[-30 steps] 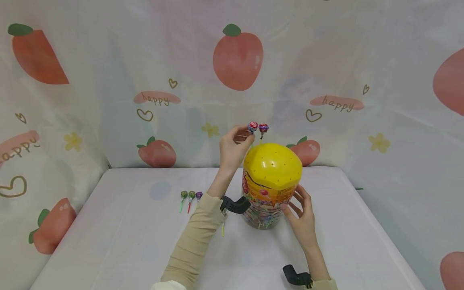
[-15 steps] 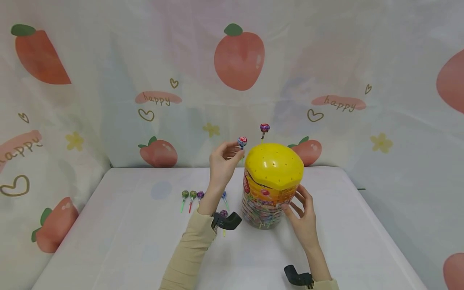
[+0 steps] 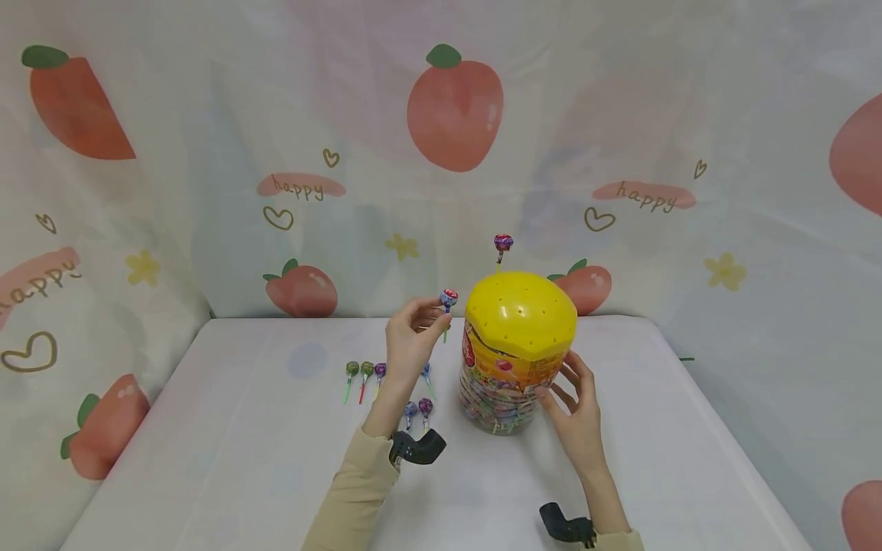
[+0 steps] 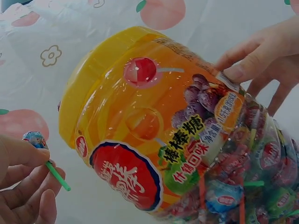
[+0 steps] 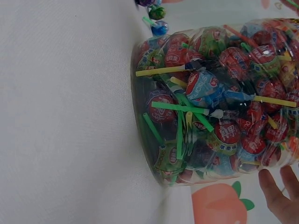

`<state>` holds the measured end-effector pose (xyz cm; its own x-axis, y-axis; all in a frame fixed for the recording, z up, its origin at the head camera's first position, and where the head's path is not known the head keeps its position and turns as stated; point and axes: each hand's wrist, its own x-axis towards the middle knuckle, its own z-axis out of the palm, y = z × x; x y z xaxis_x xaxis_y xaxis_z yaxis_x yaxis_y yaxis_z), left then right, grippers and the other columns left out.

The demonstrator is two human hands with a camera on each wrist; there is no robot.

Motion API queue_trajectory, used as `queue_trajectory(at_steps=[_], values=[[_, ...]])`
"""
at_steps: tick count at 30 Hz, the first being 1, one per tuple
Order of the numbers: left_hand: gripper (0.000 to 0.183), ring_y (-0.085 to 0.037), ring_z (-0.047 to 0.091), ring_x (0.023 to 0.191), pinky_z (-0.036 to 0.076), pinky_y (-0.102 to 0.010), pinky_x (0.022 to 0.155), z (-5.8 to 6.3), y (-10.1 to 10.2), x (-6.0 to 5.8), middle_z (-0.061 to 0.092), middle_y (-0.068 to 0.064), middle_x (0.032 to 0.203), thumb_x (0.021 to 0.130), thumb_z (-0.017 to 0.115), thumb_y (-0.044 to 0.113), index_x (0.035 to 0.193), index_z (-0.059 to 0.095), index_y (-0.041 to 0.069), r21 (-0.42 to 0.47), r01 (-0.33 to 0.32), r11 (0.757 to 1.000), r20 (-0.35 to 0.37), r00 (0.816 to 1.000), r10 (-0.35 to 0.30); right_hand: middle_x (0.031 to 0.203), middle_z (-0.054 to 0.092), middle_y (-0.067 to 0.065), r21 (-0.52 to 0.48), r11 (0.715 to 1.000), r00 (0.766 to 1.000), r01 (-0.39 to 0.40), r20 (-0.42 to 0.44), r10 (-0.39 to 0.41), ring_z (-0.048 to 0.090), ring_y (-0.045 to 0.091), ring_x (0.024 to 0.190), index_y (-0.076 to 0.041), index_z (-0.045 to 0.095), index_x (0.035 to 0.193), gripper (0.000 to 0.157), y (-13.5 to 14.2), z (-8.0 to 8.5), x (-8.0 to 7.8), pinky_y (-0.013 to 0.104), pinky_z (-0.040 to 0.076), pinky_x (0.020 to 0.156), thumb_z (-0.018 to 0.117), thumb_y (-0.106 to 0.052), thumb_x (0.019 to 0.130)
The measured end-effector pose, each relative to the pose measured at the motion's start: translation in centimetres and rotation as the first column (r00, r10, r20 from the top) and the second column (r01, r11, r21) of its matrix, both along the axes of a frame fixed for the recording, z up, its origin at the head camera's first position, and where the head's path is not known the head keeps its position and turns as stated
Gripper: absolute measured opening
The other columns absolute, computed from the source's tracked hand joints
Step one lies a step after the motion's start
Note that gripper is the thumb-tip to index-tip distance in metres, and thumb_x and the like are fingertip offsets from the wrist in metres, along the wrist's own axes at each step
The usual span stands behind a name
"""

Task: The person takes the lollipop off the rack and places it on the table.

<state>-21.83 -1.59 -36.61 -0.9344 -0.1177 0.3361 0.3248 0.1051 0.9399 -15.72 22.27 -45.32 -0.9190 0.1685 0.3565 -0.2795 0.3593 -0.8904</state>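
My left hand [image 3: 412,337] pinches a lollipop [image 3: 449,297] with a blue and red wrapper by its green stick, just left of the large candy jar. Its stick points downward in the head view. The clear jar [image 3: 498,409] stands upright, full of wrapped lollipops, with an orange label and a yellow lid [image 3: 521,314] pierced by small holes. A purple-wrapped lollipop [image 3: 504,243] rises on its stick at the lid's far side. My right hand [image 3: 577,409] rests against the jar's right side, fingers spread and thumb at the label [image 4: 145,121].
Left of the jar on the white table [image 3: 262,459] lie a green lollipop [image 3: 352,370], another green lollipop [image 3: 367,371] and a purple lollipop [image 3: 380,370]. Nearer the jar are several more, among them a purple lollipop [image 3: 426,406]. A fruit-patterned curtain [image 3: 372,115] hangs behind.
My left hand has moved down and left from above the lid, taking the blue and red lollipop away from beside the purple one. My right hand and the jar have stayed put.
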Motion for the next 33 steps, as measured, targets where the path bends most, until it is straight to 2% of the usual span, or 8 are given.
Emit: queue_trajectory(at_steps=[4,9,16,20,27,33], values=[[0.026,-0.021,0.062,0.076,0.049,-0.016,0.067,-1.8,-0.5,0.3,0.068,-0.015,0.09,0.079,0.069,0.015,0.104,0.066,0.008,0.0,0.001,1.0,0.043,0.999,-0.001,0.142,0.032,-0.004,0.005,1.0,1.0,-0.001,-0.004,0.001,0.035,0.002,0.125,-0.028,0.024,0.141,0.072,0.0,0.0,0.0,0.021,0.042,0.098,0.063,-0.009,0.083],[0.024,-0.013,0.061,0.073,0.049,-0.018,0.068,-3.3,-1.1,0.9,0.068,-0.012,0.087,0.078,0.071,0.015,0.101,0.066,0.011,-0.002,-0.004,1.0,0.081,0.997,0.004,0.141,0.032,-0.004,-0.012,1.0,1.0,-0.009,-0.008,0.008,0.035,0.002,0.125,-0.027,0.024,0.141,0.072,0.0,0.0,0.0,0.016,0.041,0.097,0.063,-0.008,0.083],[0.023,-0.017,0.064,0.071,0.049,-0.017,0.065,-5.6,-2.1,1.8,0.069,-0.013,0.085,0.077,0.071,0.012,0.099,0.066,0.01,-0.011,-0.014,1.0,0.142,0.99,0.016,0.141,0.032,-0.004,-0.011,1.0,1.0,-0.007,-0.011,0.007,0.035,0.001,0.125,-0.027,0.025,0.141,0.072,0.0,-0.1,0.0,0.015,0.041,0.096,0.063,-0.008,0.083],[0.023,-0.013,0.063,0.071,0.049,-0.018,0.064,-7.0,-2.7,2.5,0.069,-0.012,0.086,0.077,0.071,0.012,0.099,0.067,0.01,-0.044,-0.021,0.999,0.187,0.982,0.029,0.142,0.032,-0.004,-0.006,1.0,1.0,-0.002,-0.005,0.002,0.035,0.001,0.125,-0.027,0.024,0.142,0.073,0.0,0.0,0.0,0.013,0.04,0.095,0.063,-0.008,0.083],[0.026,-0.01,0.061,0.069,0.049,-0.019,0.059,-8.9,-3.9,3.5,0.069,-0.009,0.085,0.076,0.071,0.014,0.101,0.066,0.01,-0.104,-0.067,0.992,0.245,0.965,0.09,0.142,0.032,0.003,-0.031,0.999,1.0,-0.018,0.011,0.018,0.035,0.001,0.123,-0.017,0.024,0.142,0.072,-0.7,1.6,0.8,0.007,0.038,0.092,0.062,-0.004,0.083],[0.024,-0.009,0.062,0.071,0.049,-0.017,0.06,-10.0,-5.0,4.0,0.069,-0.009,0.086,0.077,0.07,0.012,0.101,0.066,0.01,-0.124,-0.091,0.988,0.284,0.951,0.123,0.142,0.032,0.005,-0.008,1.0,1.0,0.002,0.021,-0.002,0.034,0.001,0.123,-0.013,0.024,0.142,0.07,-1.2,2.6,1.4,0.006,0.037,0.093,0.061,-0.004,0.084]])
